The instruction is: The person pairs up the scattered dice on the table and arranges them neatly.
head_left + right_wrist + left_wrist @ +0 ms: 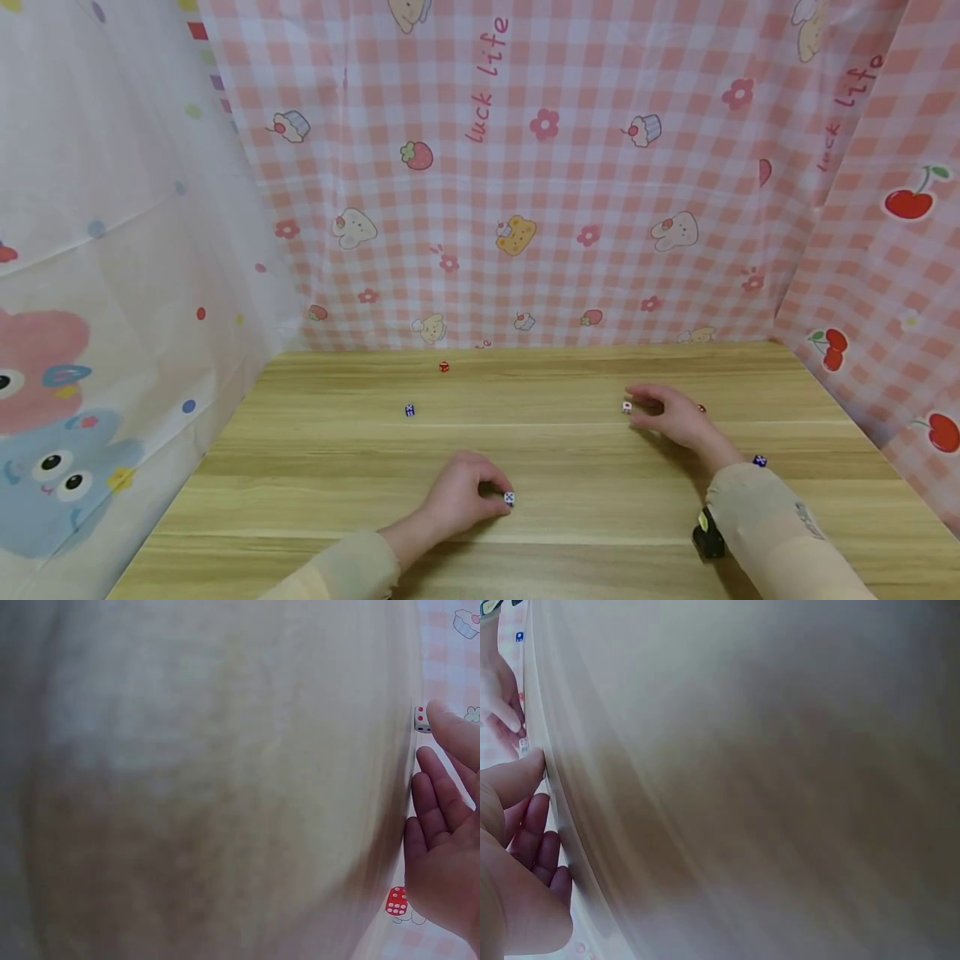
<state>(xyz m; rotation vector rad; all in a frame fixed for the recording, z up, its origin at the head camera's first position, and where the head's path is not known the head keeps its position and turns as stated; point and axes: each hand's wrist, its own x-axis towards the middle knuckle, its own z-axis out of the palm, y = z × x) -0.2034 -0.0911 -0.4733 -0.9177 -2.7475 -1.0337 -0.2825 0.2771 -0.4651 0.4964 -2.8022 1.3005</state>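
In the head view my left hand (463, 493) rests low over the table, thumb and index finger pinching a white die (509, 497) with dark pips. Farther right, my right hand (675, 417) reaches over the wood with thumb and index finger spread about a second white die (627, 407), which shows a red pip. The right wrist view has this die (421, 718) close by the thumb tip, with the other fingers loosely bent below. In the left wrist view my left hand (525, 847) hides most of its die.
At the back left lie a red die (444, 367) and a blue die (409, 410). Another red die (702, 408) is partly behind my right hand, and another blue die (760, 460) lies beside the right sleeve. Patterned cloths (555, 183) hang along the wooden table's (337, 467) back and sides.
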